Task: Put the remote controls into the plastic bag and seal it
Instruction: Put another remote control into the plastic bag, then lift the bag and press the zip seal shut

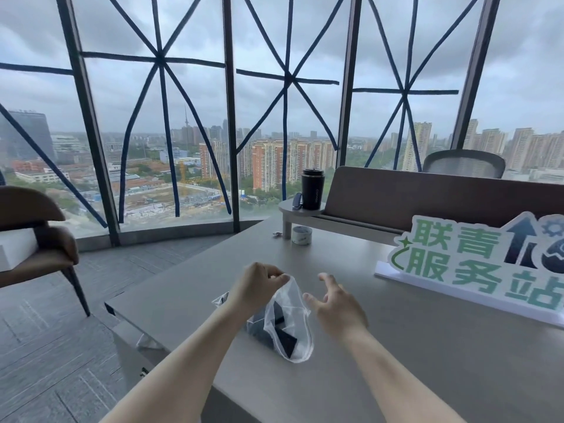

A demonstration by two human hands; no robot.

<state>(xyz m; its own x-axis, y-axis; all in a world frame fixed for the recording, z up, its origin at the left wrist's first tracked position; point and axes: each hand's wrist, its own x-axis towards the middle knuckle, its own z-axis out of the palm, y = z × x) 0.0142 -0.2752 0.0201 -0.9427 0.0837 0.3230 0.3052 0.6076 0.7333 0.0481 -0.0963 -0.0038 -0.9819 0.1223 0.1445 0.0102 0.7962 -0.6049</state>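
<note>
Head view, low in the middle: the left hand [259, 285] pinches the top of one plastic bag [285, 325] holding about two dark remote controls [282, 335] on the table [427, 346], the right hand [335, 303] is open beside it, so the bag could tip and spill.

Taped windows [195, 117] show overcast city; grey desk [396, 346], brown armchair [36, 239], perhaps carpeted floor [45, 346].

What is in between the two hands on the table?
The head view shows the clear plastic bag with dark remotes inside. The left hand pinches its top edge; the open right hand is just beside it.
</note>
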